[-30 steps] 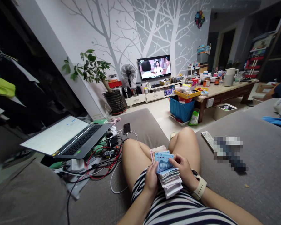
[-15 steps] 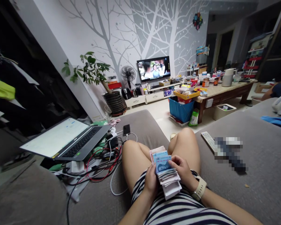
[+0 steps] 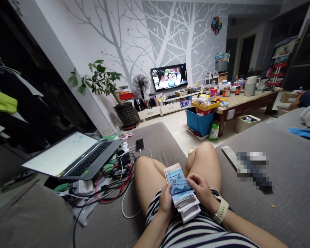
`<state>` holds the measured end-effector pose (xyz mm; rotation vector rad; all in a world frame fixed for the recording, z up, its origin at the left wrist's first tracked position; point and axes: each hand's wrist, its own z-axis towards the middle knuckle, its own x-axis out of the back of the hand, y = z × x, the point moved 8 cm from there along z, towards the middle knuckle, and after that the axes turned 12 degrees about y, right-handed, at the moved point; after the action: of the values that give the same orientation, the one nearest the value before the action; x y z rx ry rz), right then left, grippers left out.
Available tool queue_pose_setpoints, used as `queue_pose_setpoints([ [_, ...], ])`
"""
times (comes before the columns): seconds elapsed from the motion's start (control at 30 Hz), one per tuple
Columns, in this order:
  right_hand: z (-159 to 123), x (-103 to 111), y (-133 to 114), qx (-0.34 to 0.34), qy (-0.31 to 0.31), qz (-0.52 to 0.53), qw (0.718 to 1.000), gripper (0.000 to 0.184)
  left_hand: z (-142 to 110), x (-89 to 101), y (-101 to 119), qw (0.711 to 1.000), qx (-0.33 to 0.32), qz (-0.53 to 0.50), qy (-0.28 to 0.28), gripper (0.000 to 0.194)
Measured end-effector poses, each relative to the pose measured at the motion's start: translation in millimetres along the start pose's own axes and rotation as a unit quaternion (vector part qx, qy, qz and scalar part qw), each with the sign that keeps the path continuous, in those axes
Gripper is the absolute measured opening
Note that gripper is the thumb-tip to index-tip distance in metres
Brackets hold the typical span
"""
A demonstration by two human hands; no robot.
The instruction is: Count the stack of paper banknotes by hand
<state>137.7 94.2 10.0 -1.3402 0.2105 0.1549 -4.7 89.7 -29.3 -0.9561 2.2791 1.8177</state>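
Note:
A bundle of banknotes (image 3: 181,194) is held over my lap, with blue notes on top, a pinkish one behind at the far end and pale folded ends hanging toward me. My left hand (image 3: 166,199) is closed round the bundle's left side. With thumb and fingers, my right hand (image 3: 202,188) pinches the right edge of a blue banknote (image 3: 180,185) that bends across the stack. A pale watch (image 3: 220,210) is on my right wrist. The striped clothing (image 3: 191,230) lies just below the notes.
On the sofa at left are an open laptop (image 3: 74,155), tangled cables (image 3: 116,179) and a phone (image 3: 139,145). A remote control (image 3: 229,155) lies to my right beside blurred-out items. Ahead stand a blue bin (image 3: 199,122) and a cluttered coffee table (image 3: 237,100).
The top blue note has bent down toward me, uncovering more of the blue note behind it. My right hand has shifted slightly. The left hand stays round the bundle.

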Motion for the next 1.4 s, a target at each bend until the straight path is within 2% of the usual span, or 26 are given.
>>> queue_pose_setpoints([
  [0.23,-3,0,0,-0.01,-0.01,0.018,1.0,0.035,-1,-1.3,0,1.0,0.02,-0.01,-0.005,0.026],
  [0.4,-5,-5,0,-0.013,-0.043,0.006,0.999,0.042,-8,-5.9,-1,0.998,0.048,-0.028,-0.007,0.024],
  [0.63,3,7,11,-0.023,0.035,-0.04,0.998,0.037,-18,-13.0,5,0.998,0.04,-0.021,-0.038,0.025],
  [0.9,5,10,17,-0.019,0.044,-0.046,0.998,0.039,-18,-15.3,2,0.997,0.041,-0.007,-0.072,0.031],
  [1.1,2,11,10,-0.008,0.047,-0.049,0.998,0.035,-9,-8.8,-1,0.998,0.028,-0.03,-0.046,0.032],
  [1.4,-3,1,3,-0.013,0.004,0.016,1.0,0.025,-6,-8.3,-2,0.998,0.043,-0.044,-0.032,0.028],
])
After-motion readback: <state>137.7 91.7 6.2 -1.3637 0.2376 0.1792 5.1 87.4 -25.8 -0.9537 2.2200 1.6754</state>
